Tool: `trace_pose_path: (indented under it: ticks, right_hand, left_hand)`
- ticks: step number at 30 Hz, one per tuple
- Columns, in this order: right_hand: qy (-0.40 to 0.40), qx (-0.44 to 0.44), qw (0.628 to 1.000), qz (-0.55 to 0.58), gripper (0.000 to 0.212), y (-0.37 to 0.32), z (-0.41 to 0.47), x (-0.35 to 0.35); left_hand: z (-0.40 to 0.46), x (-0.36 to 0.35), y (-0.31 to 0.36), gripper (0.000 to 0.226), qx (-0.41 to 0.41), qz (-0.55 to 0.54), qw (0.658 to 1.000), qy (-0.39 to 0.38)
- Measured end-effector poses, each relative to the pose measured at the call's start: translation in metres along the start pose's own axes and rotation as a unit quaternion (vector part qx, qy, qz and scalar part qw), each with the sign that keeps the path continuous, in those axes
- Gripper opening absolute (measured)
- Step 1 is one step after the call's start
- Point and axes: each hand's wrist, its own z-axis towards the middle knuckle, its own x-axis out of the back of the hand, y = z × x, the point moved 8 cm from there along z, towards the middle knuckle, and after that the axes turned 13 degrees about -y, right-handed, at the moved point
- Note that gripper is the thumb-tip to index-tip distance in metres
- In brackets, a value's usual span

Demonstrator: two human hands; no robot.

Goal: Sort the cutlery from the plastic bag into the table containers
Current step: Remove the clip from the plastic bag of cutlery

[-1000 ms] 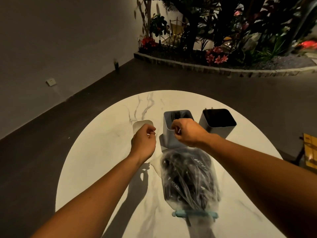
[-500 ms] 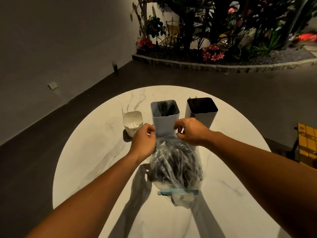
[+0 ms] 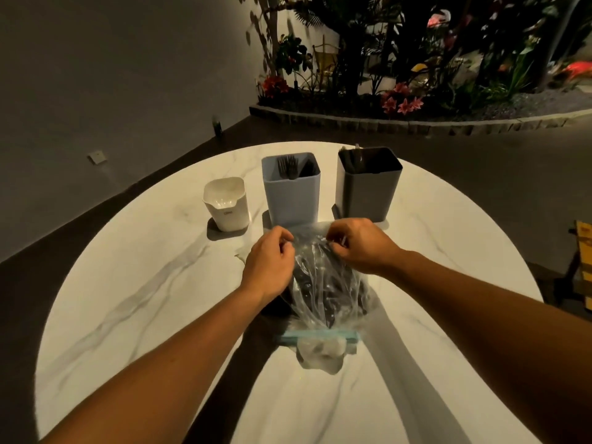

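A clear plastic bag (image 3: 323, 290) full of dark cutlery lies on the white marble table (image 3: 153, 283), with a teal clip (image 3: 317, 336) across its near end. My left hand (image 3: 269, 264) pinches the bag's far edge on the left. My right hand (image 3: 355, 243) pinches the same edge on the right. Behind the bag stand three containers: a small white one (image 3: 227, 205), a light blue one (image 3: 291, 190) with dark forks inside, and a dark grey one (image 3: 368, 184) whose contents are hard to make out.
The round table ends close behind the containers and drops to a dark floor. A planter bed (image 3: 416, 123) with flowers runs along the back. A yellow object (image 3: 584, 251) sits off the table at the right edge.
Both hands have pulled back from the blue container toward me and lowered, holding the bag's far edge. The bag has bunched shorter and the containers show fully.
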Motion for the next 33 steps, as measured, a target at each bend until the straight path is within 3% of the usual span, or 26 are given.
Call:
trace_pose_path:
  ticks: [11, 14, 19, 22, 28, 33]
  right_hand:
    - [0.126, 0.05, 0.991, 0.017, 0.026, 0.018, -0.013, -0.032]
    - [0.16, 0.046, 0.986, 0.006, 0.024, 0.022, -0.028, -0.045]
    - [0.247, 0.063, 0.967, -0.015, 0.02, 0.002, -0.072, -0.053]
    - [0.235, 0.086, 0.968, -0.01, 0.019, -0.017, -0.094, -0.067]
    - [0.136, 0.082, 0.986, -0.057, 0.019, -0.035, -0.098, -0.103]
    - [0.128, 0.074, 0.985, -0.091, 0.027, -0.023, -0.09, -0.12]
  left_hand:
    - [0.002, -0.041, -0.027, 0.009, -0.086, 0.023, 0.993, 0.073]
    - [-0.013, -0.042, -0.033, 0.012, -0.109, 0.0, 0.989, 0.102]
    - [-0.055, -0.031, -0.042, 0.006, -0.121, 0.059, 0.979, 0.151]
    - [-0.077, -0.038, -0.051, 0.005, -0.101, 0.057, 0.985, 0.125]
    - [-0.101, -0.055, -0.068, 0.013, -0.04, 0.084, 0.992, 0.091]
    - [-0.106, -0.065, -0.074, 0.017, -0.036, -0.025, 0.997, 0.069]
